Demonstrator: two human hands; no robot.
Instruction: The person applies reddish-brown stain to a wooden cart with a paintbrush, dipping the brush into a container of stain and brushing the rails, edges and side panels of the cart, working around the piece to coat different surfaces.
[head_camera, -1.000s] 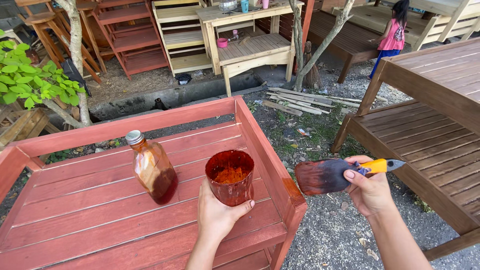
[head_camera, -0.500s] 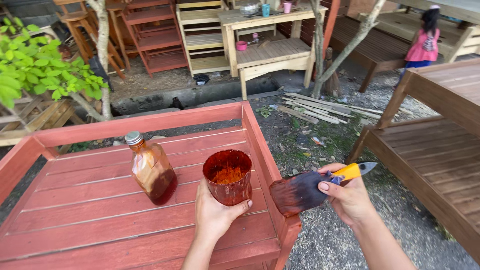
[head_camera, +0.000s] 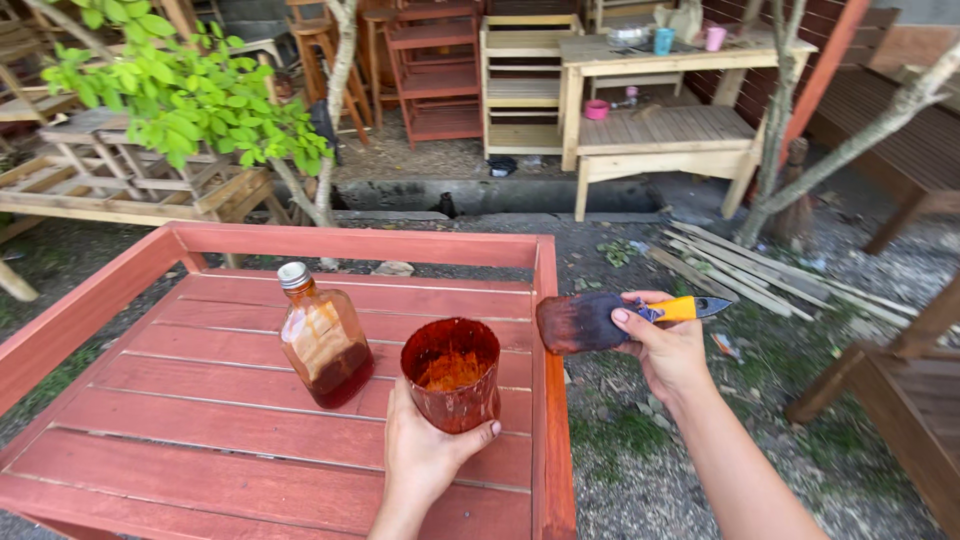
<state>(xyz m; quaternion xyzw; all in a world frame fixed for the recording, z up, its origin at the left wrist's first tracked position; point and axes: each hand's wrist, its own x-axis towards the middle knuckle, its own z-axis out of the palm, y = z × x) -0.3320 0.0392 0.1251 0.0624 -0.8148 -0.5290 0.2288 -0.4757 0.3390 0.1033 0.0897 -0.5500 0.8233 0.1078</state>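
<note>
At nine o'clock in my view, a leafy green branch (head_camera: 170, 95) hangs over stacked bare-wood frames (head_camera: 130, 185).

Below it, filling the lower left: a red-stained slatted wooden tray table (head_camera: 200, 420) with raised side rails.

On its slats, at about ten o'clock from the left hand, stands a flat glass bottle with a silver screw cap (head_camera: 322, 340), upright, dark reddish liquid in its lower part. It sits just beside the cup, not touching it as far as I can tell.

Left hand (head_camera: 425, 455) comes up from six o'clock, fingers wrapped round the base of a stain-smeared orange-red plastic cup (head_camera: 451, 373). Cup is upright over the slats, orange residue showing inside. Firm hold, thumb on the near right side.

Just past the table's right rail, at three o'clock from the cup: right hand (head_camera: 665, 350) closed on the yellow handle of a wide flat paintbrush with dark stained bristles (head_camera: 583, 321). Bristles point to nine o'clock, near the cup's rim but apart from it, hanging over the rail edge.

At twelve o'clock, far back: a pale unfinished wooden table (head_camera: 660, 130) and red shelving (head_camera: 435, 70).

At one to two o'clock: loose timber strips (head_camera: 760, 270) on gravel.
</note>
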